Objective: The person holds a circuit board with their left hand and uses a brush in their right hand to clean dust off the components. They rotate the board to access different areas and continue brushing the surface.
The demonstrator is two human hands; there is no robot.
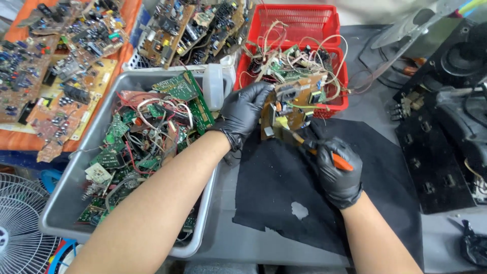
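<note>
Nearest to us, our right hand (339,172), in a black glove, is closed in a tight grip around an orange-handled tool (332,158), whose tip points up and left to the lower edge of a brown circuit board (293,104). Under it a black mat (284,193) lies on the grey surface (385,101). A little further out, our left hand (245,112), also gloved in black, holds the board by its left edge, fingers curled over the top, so the board stands tilted above the mat, just in front of a red basket (304,23) full of small boards and pale wires. To the left sits a grey tub (76,167) heaped with green boards and red wires, a white plastic piece (213,86) resting at its far corner. Beyond it, more brown boards (50,66) are spread over an orange sheet. At far right lie dark machine parts (446,101); at lower left, a white fan grille (20,228).
</note>
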